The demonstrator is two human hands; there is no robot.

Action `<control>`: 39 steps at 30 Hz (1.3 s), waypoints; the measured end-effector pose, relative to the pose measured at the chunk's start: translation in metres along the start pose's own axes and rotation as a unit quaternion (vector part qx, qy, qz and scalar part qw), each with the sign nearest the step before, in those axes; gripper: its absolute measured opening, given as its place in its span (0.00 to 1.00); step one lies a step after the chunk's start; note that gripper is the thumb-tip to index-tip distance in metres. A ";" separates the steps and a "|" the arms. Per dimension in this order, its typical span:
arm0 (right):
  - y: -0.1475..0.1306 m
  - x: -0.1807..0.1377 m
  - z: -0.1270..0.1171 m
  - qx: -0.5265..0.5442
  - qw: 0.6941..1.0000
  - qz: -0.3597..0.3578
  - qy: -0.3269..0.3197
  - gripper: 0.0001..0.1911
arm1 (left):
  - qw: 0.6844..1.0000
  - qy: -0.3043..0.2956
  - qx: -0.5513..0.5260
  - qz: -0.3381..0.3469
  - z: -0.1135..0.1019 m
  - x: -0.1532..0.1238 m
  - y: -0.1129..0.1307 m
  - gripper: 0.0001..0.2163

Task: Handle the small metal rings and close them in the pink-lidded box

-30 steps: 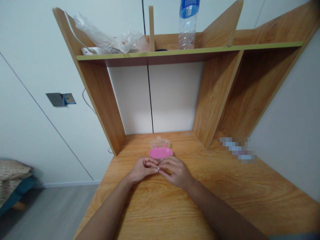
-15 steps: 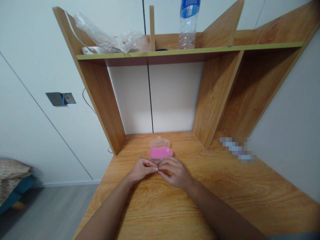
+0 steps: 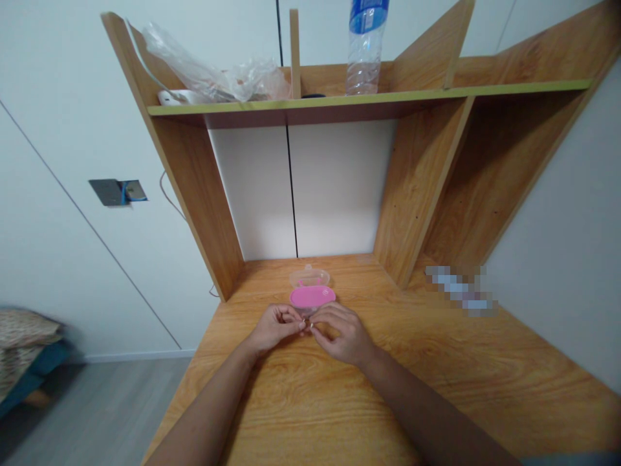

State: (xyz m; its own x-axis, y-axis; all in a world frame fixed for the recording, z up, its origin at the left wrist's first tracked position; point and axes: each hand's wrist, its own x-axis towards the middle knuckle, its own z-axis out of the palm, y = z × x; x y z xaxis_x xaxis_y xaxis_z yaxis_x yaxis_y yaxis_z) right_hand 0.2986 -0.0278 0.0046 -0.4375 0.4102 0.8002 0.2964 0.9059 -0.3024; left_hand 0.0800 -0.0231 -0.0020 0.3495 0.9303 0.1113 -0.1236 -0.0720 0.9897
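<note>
In front of a small pink-and-clear plastic case [image 3: 312,296] my two hands come close together over the desk. My left hand [image 3: 277,327] is closed in a pinch between thumb and forefinger. My right hand [image 3: 343,331] pinches too, its fingertips a little to the right of the left ones. Tiny light specks show at both fingertips, too small to name. Just behind the hands, the case lies with its clear lid [image 3: 309,277] folded open to the back; the fingers hide part of its front.
The wooden desk [image 3: 310,408] carries a shelf unit [image 3: 436,194] at its back. On the upper shelf stand a plastic bottle [image 3: 365,61] and a crumpled clear bag [image 3: 233,81]. A blurred-out object [image 3: 458,290] lies at right. A wall socket [image 3: 118,192] is at left.
My fingertips have moved slightly apart, leaving a small gap between the two pinches. The case has stayed where it was.
</note>
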 end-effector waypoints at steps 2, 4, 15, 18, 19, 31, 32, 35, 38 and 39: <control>0.000 0.001 0.000 -0.001 1.000 0.005 0.005 0.09 | 1.000 0.001 0.002 0.003 0.001 0.000 0.001 0.18; 0.000 0.001 0.000 0.000 1.000 0.010 0.010 0.09 | 1.000 0.008 0.007 0.012 0.000 0.000 0.001 0.17; 0.004 0.002 0.001 -0.012 0.999 0.022 0.039 0.08 | 0.999 0.029 -0.004 0.013 -0.003 0.000 -0.001 0.14; 0.005 0.002 0.002 -0.018 0.999 0.023 0.039 0.09 | 1.000 0.016 -0.025 0.005 -0.003 0.001 -0.002 0.18; 0.005 0.002 0.002 -0.020 0.999 0.023 0.038 0.09 | 0.999 0.012 -0.030 0.002 -0.004 0.001 -0.002 0.20; 0.013 -0.002 0.005 -0.027 0.998 0.029 0.045 0.10 | 0.999 -0.011 -0.041 -0.001 -0.005 0.002 -0.007 0.18; 0.013 -0.002 0.005 -0.027 0.998 0.029 0.045 0.09 | 0.999 -0.010 -0.037 0.001 -0.004 0.002 -0.005 0.18; 0.013 -0.001 0.004 -0.024 0.998 0.034 0.048 0.07 | 1.000 -0.009 -0.021 0.005 -0.002 0.000 0.001 0.17; 0.011 0.000 0.003 -0.019 0.997 0.040 0.057 0.04 | 1.000 -0.005 -0.004 0.004 0.000 -0.001 0.006 0.17; 0.011 0.000 0.002 -0.017 0.997 0.041 0.060 0.04 | 1.000 -0.003 0.001 0.003 0.000 -0.002 0.006 0.17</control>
State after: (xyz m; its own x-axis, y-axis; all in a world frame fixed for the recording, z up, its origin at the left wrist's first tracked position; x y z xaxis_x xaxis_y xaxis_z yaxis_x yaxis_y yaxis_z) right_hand 0.2997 -0.0179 0.0002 -0.3073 0.4650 0.8303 0.3568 0.8651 -0.3525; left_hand 0.0787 -0.0252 0.0041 0.3546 0.9275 0.1182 -0.1235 -0.0789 0.9892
